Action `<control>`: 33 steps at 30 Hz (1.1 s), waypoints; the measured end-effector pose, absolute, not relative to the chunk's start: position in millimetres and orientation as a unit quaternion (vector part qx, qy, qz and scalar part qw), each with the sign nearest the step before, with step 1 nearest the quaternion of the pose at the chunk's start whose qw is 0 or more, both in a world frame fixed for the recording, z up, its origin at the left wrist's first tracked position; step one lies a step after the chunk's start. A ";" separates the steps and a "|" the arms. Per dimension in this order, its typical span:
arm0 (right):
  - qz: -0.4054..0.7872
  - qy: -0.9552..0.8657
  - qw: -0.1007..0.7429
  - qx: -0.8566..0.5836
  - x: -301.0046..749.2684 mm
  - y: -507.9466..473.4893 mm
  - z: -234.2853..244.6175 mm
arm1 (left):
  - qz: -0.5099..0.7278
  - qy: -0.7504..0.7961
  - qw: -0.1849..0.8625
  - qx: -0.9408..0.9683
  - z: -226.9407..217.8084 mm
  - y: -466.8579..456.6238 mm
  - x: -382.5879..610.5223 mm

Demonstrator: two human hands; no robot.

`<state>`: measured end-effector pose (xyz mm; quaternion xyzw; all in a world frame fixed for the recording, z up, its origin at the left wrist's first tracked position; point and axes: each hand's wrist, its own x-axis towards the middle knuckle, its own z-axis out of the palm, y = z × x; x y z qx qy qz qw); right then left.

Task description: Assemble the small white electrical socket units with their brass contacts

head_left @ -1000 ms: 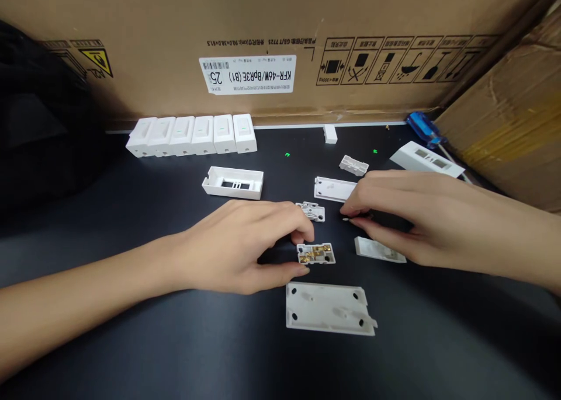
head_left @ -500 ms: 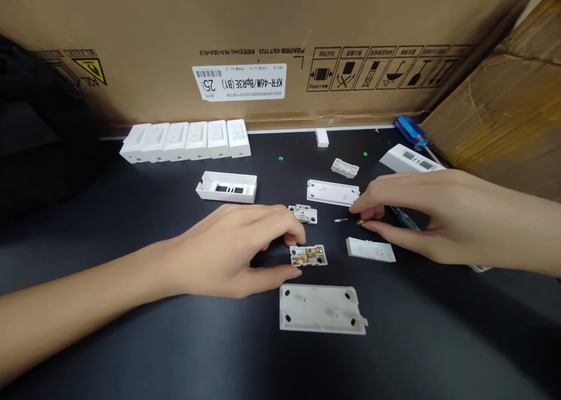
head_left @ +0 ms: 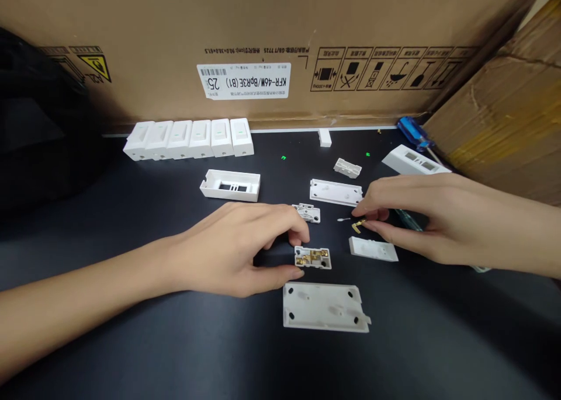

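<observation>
The thumb and fingers of my left hand (head_left: 245, 248) bracket the left end of a small white plastic switch base (head_left: 314, 258) with brass contacts inside. In my right hand (head_left: 412, 213), a small bent brass contact piece (head_left: 357, 226) is pinched at its upper end between thumb and fingertip. Just left of that pinch lies a tiny pale pin-like part (head_left: 343, 219). Below it is a white slotted cover piece (head_left: 372, 249). A second white base (head_left: 308, 213) sits behind my left fingertips, partly hidden by them. Nearest me is a large white back plate (head_left: 325, 308).
Six-odd, or several, finished-looking white switches (head_left: 182, 140) stand in a row against a cardboard box (head_left: 263, 14). An upturned white housing (head_left: 232, 187), a narrow plate (head_left: 335, 192) and small white parts lie around. A blue-handled screwdriver (head_left: 411, 131) rests at the back right.
The brass piece has turned in my right fingertips, so more of it shows. The base by my left hand has shifted very slightly. The whole view has moved a little.
</observation>
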<state>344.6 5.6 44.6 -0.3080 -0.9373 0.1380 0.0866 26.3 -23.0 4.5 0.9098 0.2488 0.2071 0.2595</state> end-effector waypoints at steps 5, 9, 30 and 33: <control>0.141 -0.939 0.075 -0.304 344.5 7.9 42.9 | 0.206 0.269 0.278 0.899 5.5 -22.6 26.4; 0.147 -0.937 0.064 -0.310 347.6 8.2 39.8 | 0.213 0.268 0.283 0.896 4.9 -22.7 26.9; 0.088 -0.948 0.168 -0.255 324.9 0.1 29.2 | 0.194 0.280 0.299 0.891 8.0 -20.9 27.5; 0.084 -0.947 0.171 -0.258 321.6 -0.9 28.2 | 0.195 0.279 0.297 0.892 7.4 -20.7 27.5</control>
